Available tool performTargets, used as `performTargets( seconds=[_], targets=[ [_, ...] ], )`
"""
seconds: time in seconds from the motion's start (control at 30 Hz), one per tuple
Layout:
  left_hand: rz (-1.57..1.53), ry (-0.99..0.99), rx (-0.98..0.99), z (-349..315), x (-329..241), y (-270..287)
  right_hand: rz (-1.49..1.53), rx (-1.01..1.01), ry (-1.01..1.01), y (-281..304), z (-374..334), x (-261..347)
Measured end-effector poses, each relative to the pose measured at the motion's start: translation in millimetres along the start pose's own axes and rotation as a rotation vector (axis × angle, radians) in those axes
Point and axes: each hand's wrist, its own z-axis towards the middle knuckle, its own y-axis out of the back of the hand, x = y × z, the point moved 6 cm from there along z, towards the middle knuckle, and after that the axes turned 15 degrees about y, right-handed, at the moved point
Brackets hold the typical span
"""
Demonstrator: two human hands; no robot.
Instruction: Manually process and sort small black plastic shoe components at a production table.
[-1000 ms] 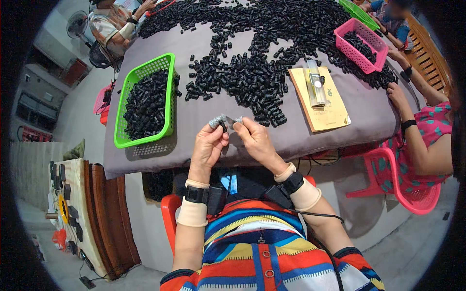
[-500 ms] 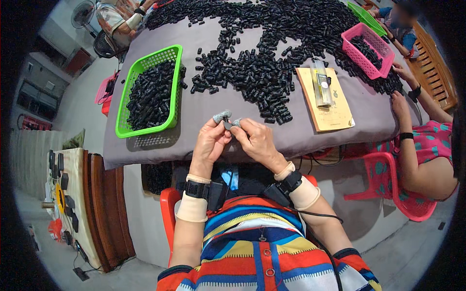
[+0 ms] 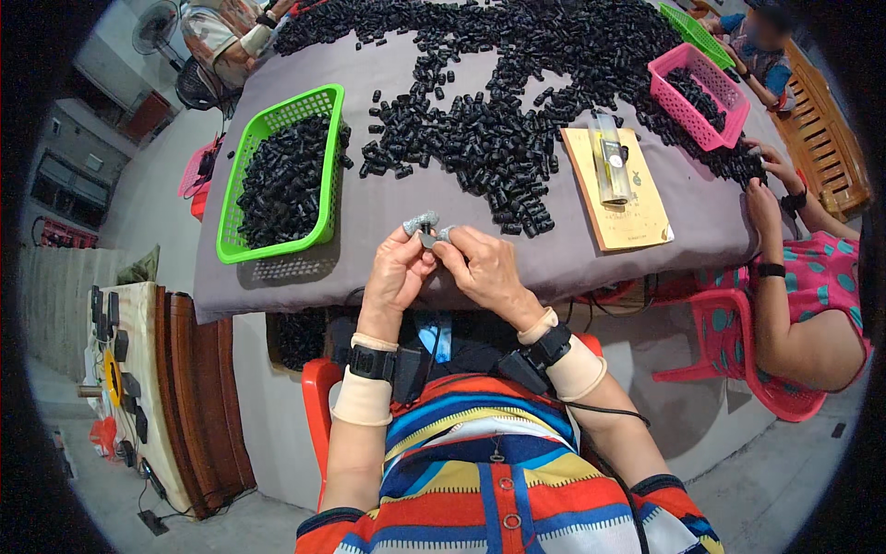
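Just past the table's near edge, my left hand (image 3: 399, 275) pinches a small black cylindrical part (image 3: 425, 229) between its fingertips. From the other side, the fingertips of my right hand (image 3: 486, 270) close on the same part. Grey wraps cover the tips of some fingers on both hands. How much of the part lies between the fingers is hard to make out. Beyond my hands spreads a loose heap of similar black parts (image 3: 498, 148). To the left of them stands a bright green basket (image 3: 334, 166) with many such parts inside.
On the right, a yellow notepad (image 3: 637, 226) lies under a clear plastic case (image 3: 610, 171). A pink basket (image 3: 729, 138) holds more black parts. At the right edge another person's hands (image 3: 764, 185) touch the heap. A grey cloth (image 3: 286, 288) covers the table.
The small part has turned slightly between my fingertips, while both hands keep nearly the same place. At the right, the other person's hands have shifted a little at the heap.
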Motion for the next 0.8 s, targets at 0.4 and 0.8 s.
performTargets(
  seconds=[0.4, 0.8],
  targets=[
    [0.032, -0.008, -0.013, 0.4, -1.3, -3.5, -0.039, 0.011, 0.003, -2.0, 2.0, 1.4],
    [-0.027, 0.0, -0.032, -2.5, 0.2, -1.4, 0.023, 0.018, -0.008, -0.3, -0.3, 2.8]
  ],
)
